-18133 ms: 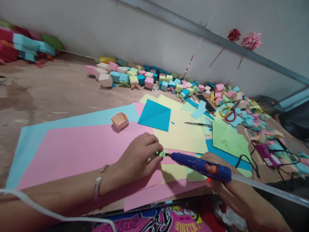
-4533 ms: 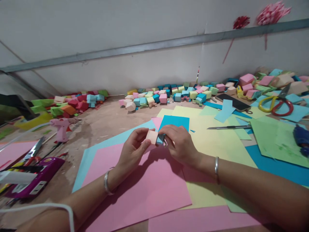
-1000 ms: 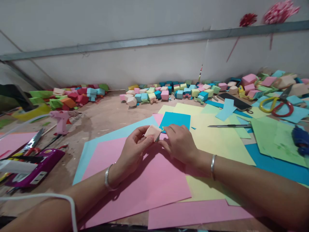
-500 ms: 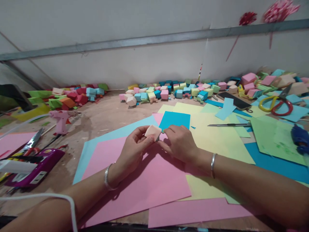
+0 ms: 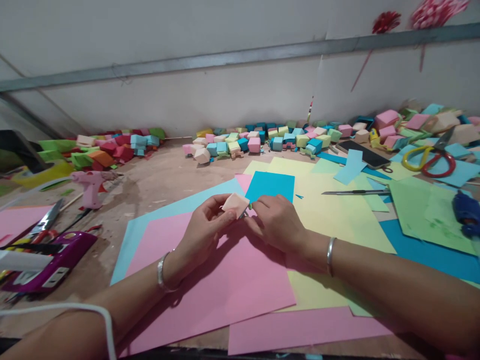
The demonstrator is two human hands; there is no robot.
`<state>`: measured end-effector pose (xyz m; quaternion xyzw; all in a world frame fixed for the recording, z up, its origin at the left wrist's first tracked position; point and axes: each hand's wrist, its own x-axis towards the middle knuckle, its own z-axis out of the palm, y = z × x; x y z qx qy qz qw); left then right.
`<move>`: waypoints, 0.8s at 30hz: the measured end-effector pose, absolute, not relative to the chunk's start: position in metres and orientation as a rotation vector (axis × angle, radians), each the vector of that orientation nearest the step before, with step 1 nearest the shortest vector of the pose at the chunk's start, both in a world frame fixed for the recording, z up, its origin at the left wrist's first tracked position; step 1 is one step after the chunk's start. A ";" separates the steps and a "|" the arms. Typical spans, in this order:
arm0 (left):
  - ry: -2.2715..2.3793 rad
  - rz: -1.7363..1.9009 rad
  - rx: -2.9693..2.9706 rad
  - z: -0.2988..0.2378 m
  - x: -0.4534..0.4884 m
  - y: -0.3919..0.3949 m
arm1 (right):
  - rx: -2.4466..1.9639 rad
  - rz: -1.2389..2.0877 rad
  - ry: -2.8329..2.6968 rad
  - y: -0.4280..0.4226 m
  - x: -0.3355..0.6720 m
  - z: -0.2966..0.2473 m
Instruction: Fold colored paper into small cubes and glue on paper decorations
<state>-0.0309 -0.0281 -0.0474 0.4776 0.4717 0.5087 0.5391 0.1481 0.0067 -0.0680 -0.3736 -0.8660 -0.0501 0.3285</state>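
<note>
My left hand [image 5: 206, 227] pinches a small pale peach folded paper box [image 5: 235, 205] between thumb and fingers, above the sheets. At the box's right side my right hand [image 5: 278, 220] has its fingers curled together. A small green bit [image 5: 250, 205] shows by its fingertips; whether they grip it or the box's edge is hidden. Beneath both hands lies a large pink paper sheet [image 5: 210, 295], overlapping a light blue sheet [image 5: 129, 240]. A darker blue paper piece [image 5: 270, 185] lies just beyond the hands.
Several coloured paper boxes [image 5: 254, 145] line the wall. At left are a pink glue gun [image 5: 90, 187], scissors [image 5: 48, 220] and a purple power strip [image 5: 56, 270]; a white cable [image 5: 93, 306] crosses my left forearm. At right lie a craft knife [image 5: 354, 192], phone [image 5: 365, 154] and red-yellow scissors [image 5: 427, 161].
The peach box has shifted slightly left in my left hand. My right-hand fingers have moved slightly and stay beside it; the view has turned a little.
</note>
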 end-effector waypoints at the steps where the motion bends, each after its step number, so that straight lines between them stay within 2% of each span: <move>1: 1.133 1.198 1.160 -0.048 -0.032 -0.027 | -0.979 -0.128 -2.262 0.007 0.148 -0.069; 10: 1.231 1.114 1.347 -0.048 -0.039 -0.025 | -0.924 -0.099 -2.255 0.009 0.148 -0.072; 24: 1.230 1.090 1.357 -0.046 -0.040 -0.024 | -0.859 -0.244 -2.239 0.010 0.148 -0.076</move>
